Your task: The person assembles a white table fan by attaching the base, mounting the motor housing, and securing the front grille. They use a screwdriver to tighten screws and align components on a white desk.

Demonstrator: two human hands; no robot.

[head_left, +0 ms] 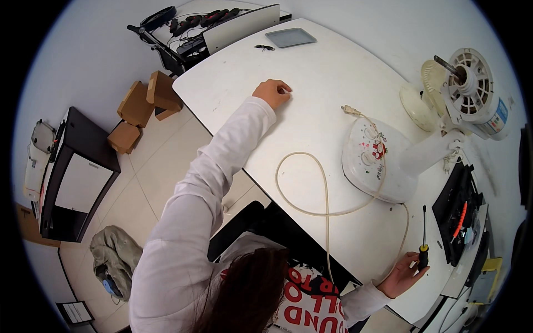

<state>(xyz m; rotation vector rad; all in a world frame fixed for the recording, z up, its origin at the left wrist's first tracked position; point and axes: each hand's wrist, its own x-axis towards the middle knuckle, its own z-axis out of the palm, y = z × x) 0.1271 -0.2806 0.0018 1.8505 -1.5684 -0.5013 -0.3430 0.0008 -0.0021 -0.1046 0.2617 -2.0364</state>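
Observation:
My left hand (pixel 273 93) rests on the far left part of the white table (pixel 327 72), its fingers curled in toward the thumb. Whatever those fingers hold, if anything, is too small to make out. Near the table's right front, my right hand (pixel 401 276) grips a screwdriver (pixel 423 256) by its black and yellow handle, the shaft pointing away from me. To the right lies the white base (pixel 361 161) of an electric fan, with knobs and a red cartoon print. Its neck leads to the uncovered motor head (pixel 472 89), where a bare metal shaft sticks out.
The fan's cord loops over the table and past its front edge; its plug (pixel 350 110) lies beside the base. A black tool tray (pixel 456 213) sits at the right. A grey tray (pixel 290 37) is at the far edge. Cardboard boxes (pixel 136 105) stand on the floor at left.

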